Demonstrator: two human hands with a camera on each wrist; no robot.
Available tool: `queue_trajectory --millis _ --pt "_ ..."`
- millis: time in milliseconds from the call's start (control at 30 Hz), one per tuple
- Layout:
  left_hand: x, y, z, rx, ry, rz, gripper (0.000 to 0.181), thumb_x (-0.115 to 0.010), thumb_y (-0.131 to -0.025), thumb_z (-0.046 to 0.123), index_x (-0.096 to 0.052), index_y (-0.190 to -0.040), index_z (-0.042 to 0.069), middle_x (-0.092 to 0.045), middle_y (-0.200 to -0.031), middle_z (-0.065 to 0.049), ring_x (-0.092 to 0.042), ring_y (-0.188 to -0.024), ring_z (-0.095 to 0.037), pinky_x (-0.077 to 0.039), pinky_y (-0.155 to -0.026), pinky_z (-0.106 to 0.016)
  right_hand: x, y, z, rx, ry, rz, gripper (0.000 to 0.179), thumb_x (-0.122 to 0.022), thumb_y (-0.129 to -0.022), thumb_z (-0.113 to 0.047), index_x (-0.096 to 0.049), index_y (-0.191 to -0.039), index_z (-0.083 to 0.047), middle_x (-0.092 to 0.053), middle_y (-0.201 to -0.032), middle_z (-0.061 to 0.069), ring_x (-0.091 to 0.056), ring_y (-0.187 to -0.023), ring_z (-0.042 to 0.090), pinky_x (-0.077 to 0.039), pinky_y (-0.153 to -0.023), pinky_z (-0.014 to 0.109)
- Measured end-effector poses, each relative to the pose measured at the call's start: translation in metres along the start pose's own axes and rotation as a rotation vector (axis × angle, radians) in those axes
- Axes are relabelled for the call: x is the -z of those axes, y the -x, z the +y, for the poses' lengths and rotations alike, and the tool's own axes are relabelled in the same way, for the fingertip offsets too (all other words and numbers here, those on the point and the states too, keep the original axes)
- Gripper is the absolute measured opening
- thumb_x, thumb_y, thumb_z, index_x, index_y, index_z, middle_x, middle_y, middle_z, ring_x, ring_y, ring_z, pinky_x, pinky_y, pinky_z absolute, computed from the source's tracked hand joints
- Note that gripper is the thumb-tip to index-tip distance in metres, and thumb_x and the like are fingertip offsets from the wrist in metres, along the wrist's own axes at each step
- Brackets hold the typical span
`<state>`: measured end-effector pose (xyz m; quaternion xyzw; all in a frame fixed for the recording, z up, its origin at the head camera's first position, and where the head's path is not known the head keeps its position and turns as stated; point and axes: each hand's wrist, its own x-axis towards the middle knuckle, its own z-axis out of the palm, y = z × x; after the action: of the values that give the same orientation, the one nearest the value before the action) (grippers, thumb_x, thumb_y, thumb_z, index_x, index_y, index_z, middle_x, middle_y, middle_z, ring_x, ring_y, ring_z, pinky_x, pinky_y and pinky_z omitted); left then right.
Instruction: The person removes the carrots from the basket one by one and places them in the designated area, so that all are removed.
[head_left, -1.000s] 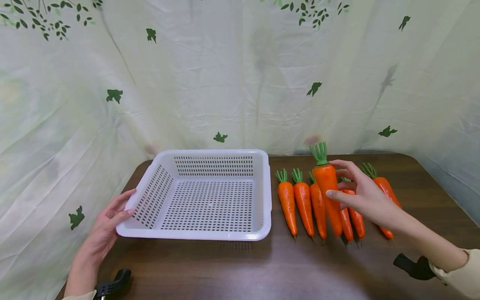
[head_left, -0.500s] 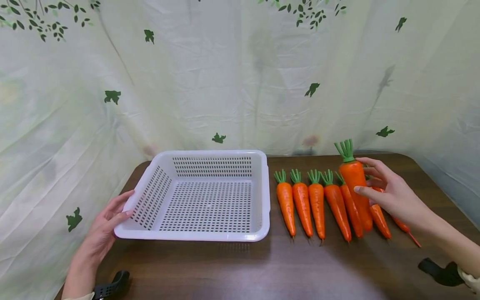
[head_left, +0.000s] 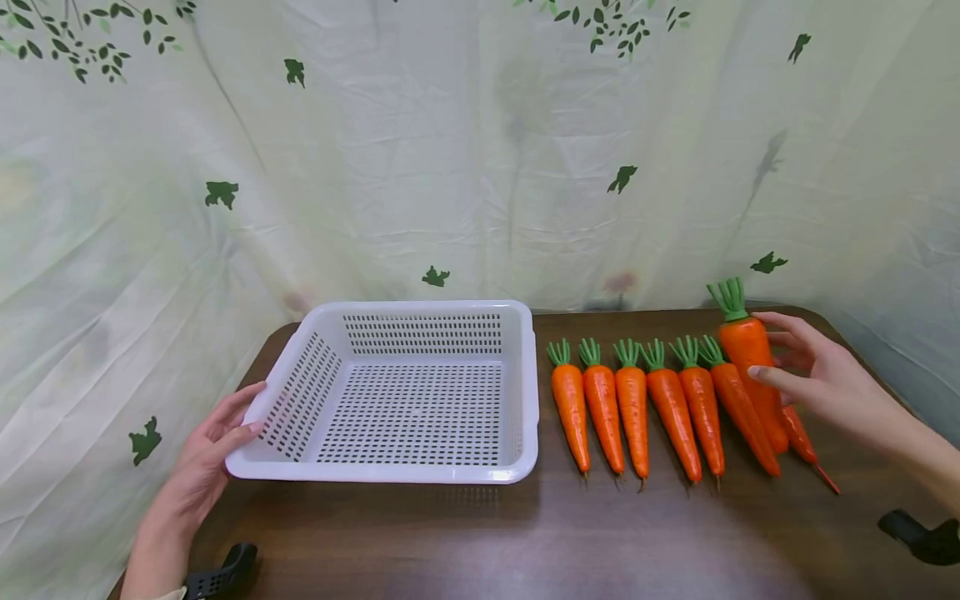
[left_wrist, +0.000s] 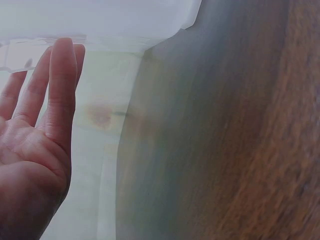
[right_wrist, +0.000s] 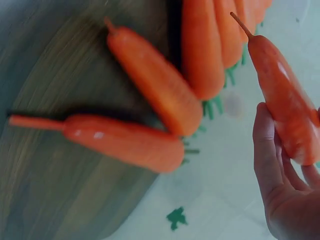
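My right hand (head_left: 813, 367) grips a carrot (head_left: 753, 383) with green stalks, thumb on its near side, and holds it above the right end of the row. The right wrist view shows this held carrot (right_wrist: 282, 90) raised apart from the others, root tip outward. Under it, a last carrot (head_left: 802, 442) with a long thin tip is mostly hidden. Several more carrots (head_left: 667, 417) lie side by side on the table. My left hand (head_left: 206, 446) touches the left rim of a white slotted plastic basket (head_left: 386, 472), its fingers fairly straight in the left wrist view (left_wrist: 42, 130).
A brown wooden table (head_left: 600, 542) bears everything, and the basket stands left of the carrot row. Behind and beside it hangs a pale curtain (head_left: 420, 167) printed with leaves. Black straps (head_left: 221, 575) sit on both wrists.
My right hand has carried the held carrot rightward along the row, uncovering carrots it hid before. My left hand and the basket keep their places, apart from a slight shift of the view.
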<state>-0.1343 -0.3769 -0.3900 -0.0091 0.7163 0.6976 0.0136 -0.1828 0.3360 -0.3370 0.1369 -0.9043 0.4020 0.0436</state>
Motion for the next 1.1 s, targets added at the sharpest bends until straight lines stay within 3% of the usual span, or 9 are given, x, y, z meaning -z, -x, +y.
queue_trajectory --millis 233,500,567,667,767,833,1100 --pt "0.001 0.000 0.000 -0.005 0.005 0.002 0.055 -0.054 -0.101 0.014 -0.037 -0.151 0.030 -0.048 -0.135 0.010 -0.063 -0.105 -0.009 -0.056 -0.080 -0.040 0.011 -0.003 0.018 -0.093 0.068 -0.026 0.072 -0.065 -0.097 -0.026 -0.025 -0.154 -0.007 -0.041 -0.139 0.033 -0.047 -0.089 -0.018 -0.055 -0.059 0.034" --pt "0.001 -0.002 -0.002 0.005 0.006 0.011 0.056 -0.054 -0.101 0.013 -0.036 -0.152 0.029 -0.047 -0.136 0.010 -0.062 -0.107 -0.009 -0.056 -0.080 -0.040 0.021 -0.006 0.039 -0.126 0.086 -0.046 0.070 -0.065 -0.097 -0.025 -0.027 -0.152 -0.004 -0.047 -0.132 0.037 -0.050 -0.086 -0.016 -0.056 -0.060 0.035" --pt "0.001 -0.002 -0.003 0.004 0.005 0.014 0.056 -0.054 -0.101 0.013 -0.036 -0.151 0.030 -0.046 -0.136 0.010 -0.061 -0.107 -0.010 -0.056 -0.080 -0.040 0.023 -0.008 0.043 -0.130 0.099 -0.067 0.070 -0.064 -0.097 -0.026 -0.026 -0.151 -0.003 -0.047 -0.132 0.037 -0.055 -0.086 -0.009 -0.056 -0.060 0.035" --pt "0.001 -0.002 -0.003 0.004 0.004 0.015 0.056 -0.054 -0.101 0.013 -0.036 -0.151 0.030 -0.047 -0.135 0.010 -0.061 -0.107 -0.009 -0.056 -0.080 -0.039 0.026 -0.009 0.050 -0.139 0.110 -0.101 0.071 -0.064 -0.097 -0.026 -0.024 -0.151 -0.001 -0.045 -0.132 0.038 -0.064 -0.090 0.013 -0.056 -0.059 0.035" --pt "0.001 -0.001 -0.003 0.004 0.005 0.013 0.056 -0.053 -0.101 0.013 -0.036 -0.151 0.031 -0.047 -0.135 0.010 -0.061 -0.107 -0.009 -0.056 -0.080 -0.039 0.028 -0.009 0.056 -0.150 0.122 -0.128 0.073 -0.064 -0.097 -0.025 -0.022 -0.151 0.002 -0.043 -0.132 0.040 -0.063 -0.096 0.038 -0.057 -0.059 0.036" --pt "0.001 -0.001 -0.002 0.006 0.002 0.014 0.055 -0.054 -0.101 0.014 -0.037 -0.151 0.031 -0.047 -0.135 0.010 -0.062 -0.106 -0.009 -0.056 -0.081 -0.038 0.030 -0.009 0.060 -0.164 0.142 -0.140 0.075 -0.063 -0.098 -0.026 -0.020 -0.150 0.005 -0.040 -0.133 0.042 -0.060 -0.099 0.047 -0.057 -0.060 0.039" --pt "0.001 -0.001 -0.001 0.010 0.002 0.017 0.056 -0.054 -0.101 0.014 -0.036 -0.151 0.031 -0.046 -0.136 0.010 -0.061 -0.106 -0.009 -0.056 -0.080 -0.038 0.033 -0.009 0.081 -0.203 0.178 -0.158 0.073 -0.062 -0.098 -0.023 -0.020 -0.146 0.012 -0.037 -0.130 0.048 -0.062 -0.094 0.048 -0.058 -0.062 0.043"
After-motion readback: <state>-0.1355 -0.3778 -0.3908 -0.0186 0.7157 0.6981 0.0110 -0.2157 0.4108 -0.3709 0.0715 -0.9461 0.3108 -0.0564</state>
